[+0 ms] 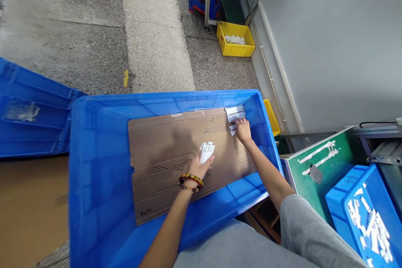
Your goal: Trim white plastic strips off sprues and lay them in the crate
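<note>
- Left hand point(200, 166) is closed around a bunch of white pieces point(207, 152), held above a corrugated cardboard sheet point(176, 163) lying inside a large blue plastic crate point(163, 102).
- Right hand point(242, 130) is laid on a stack of white strips point(235, 113) at the sheet's far edge, near the crate's corner; its fingers are curled over the strips, but whether they are gripped cannot be told.
- A risk is seen at that edge: the strips could be pushed off the sheet and into the crate's corner if pressed too hard or knocked.
- Loose ends of the bunch could be dropped if the left hand's hold is eased, as the pieces are held by only part of the hand.
- A beaded bracelet point(190, 181) on the left wrist could be caught on the pieces if they are laid down close to it.
- On a green board point(326, 167) at right, white strips and a grey piece are left near the edge, where they could be brushed off by the right arm point(266, 171).
- The shape of the held pieces is hidden by the fingers, and their number cannot be made out.
- The heap in a smaller blue crate point(369, 222) is cut off by the frame, and the white bits in a yellow crate point(235, 39) are too small to identify.
</note>
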{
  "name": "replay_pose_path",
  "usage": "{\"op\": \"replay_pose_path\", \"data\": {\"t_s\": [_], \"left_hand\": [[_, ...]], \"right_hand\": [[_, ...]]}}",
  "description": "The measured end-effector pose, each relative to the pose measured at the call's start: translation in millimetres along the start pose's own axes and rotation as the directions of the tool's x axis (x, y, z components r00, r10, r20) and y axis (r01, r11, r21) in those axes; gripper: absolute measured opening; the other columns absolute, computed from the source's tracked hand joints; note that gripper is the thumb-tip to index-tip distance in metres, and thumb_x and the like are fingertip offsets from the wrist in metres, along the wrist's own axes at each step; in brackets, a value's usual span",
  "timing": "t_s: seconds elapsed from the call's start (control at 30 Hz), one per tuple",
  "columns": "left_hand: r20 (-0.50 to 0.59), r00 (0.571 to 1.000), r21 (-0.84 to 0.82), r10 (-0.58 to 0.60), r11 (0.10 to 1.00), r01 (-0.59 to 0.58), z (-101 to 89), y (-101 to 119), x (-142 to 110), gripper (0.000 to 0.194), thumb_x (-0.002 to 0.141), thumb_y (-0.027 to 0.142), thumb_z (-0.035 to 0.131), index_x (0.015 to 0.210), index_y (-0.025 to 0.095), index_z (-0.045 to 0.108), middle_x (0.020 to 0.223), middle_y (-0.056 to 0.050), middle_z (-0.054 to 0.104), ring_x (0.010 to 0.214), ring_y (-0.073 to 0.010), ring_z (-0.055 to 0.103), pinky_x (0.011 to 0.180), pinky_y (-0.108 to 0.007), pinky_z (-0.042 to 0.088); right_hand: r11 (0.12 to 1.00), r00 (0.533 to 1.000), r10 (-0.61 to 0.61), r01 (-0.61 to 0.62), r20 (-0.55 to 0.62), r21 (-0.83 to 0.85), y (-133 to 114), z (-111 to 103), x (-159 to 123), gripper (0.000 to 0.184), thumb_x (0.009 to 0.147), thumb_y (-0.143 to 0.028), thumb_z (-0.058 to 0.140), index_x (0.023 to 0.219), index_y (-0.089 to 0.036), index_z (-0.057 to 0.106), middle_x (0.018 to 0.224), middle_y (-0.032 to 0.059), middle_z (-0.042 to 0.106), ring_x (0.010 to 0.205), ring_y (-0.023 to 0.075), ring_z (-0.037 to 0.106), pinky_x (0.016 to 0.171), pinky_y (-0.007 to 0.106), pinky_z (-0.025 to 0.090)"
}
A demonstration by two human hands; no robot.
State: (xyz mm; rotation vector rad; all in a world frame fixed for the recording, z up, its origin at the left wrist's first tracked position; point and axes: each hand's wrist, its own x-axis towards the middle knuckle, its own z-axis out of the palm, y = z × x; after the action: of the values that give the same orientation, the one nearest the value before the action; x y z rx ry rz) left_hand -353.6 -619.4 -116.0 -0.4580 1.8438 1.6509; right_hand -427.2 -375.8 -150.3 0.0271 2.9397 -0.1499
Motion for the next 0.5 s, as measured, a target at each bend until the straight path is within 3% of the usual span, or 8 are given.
{"op": "replay_pose_path", "data": {"t_s": [0.2, 0.37, 0.5], "left_hand": [[-0.017, 1.000, 0.003, -0.013, 1.000, 0.013, -1.5, 4, -2, 0.029, 0.068, 0.026, 0.074, 0.094, 0.013, 0.075, 0.083, -0.007, 0.077, 0.055, -0.0141, 0.064, 0.049, -0.023, 0.055], [-0.011, 0.999, -0.029, -0.037, 0.999, 0.036, -4.0, 10, -4, 0.034, 0.067, 0.027, 0.074, 0.097, 0.011, 0.075, 0.064, -0.002, 0.072, 0.044, -0.0117, 0.058, 0.043, -0.021, 0.048], [0.016, 0.997, -0.072, -0.075, 0.994, 0.076, -4.5, 12, -4, 0.038, 0.063, 0.025, 0.075, 0.098, 0.010, 0.073, 0.057, 0.001, 0.067, 0.042, -0.0113, 0.056, 0.042, -0.020, 0.046]], "right_hand": [[0.997, 0.997, 0.076, -0.076, -0.019, 0.023, 4, -9, -5, 0.036, 0.089, -0.003, 0.039, 0.111, -0.016, 0.064, 0.113, 0.0131, 0.062, 0.108, 0.0274, 0.047, 0.091, 0.036, 0.034], [0.995, 0.995, 0.078, -0.081, 0.056, 0.053, 1, -3, -32, 0.029, 0.089, -0.004, 0.042, 0.087, -0.019, 0.067, 0.093, 0.0081, 0.065, 0.092, 0.0216, 0.054, 0.080, 0.029, 0.039], [0.994, 0.994, 0.075, -0.081, 0.077, 0.075, -5, 5, -39, 0.028, 0.090, -0.004, 0.043, 0.091, -0.018, 0.067, 0.099, 0.0086, 0.064, 0.098, 0.0207, 0.053, 0.082, 0.027, 0.040]]}}
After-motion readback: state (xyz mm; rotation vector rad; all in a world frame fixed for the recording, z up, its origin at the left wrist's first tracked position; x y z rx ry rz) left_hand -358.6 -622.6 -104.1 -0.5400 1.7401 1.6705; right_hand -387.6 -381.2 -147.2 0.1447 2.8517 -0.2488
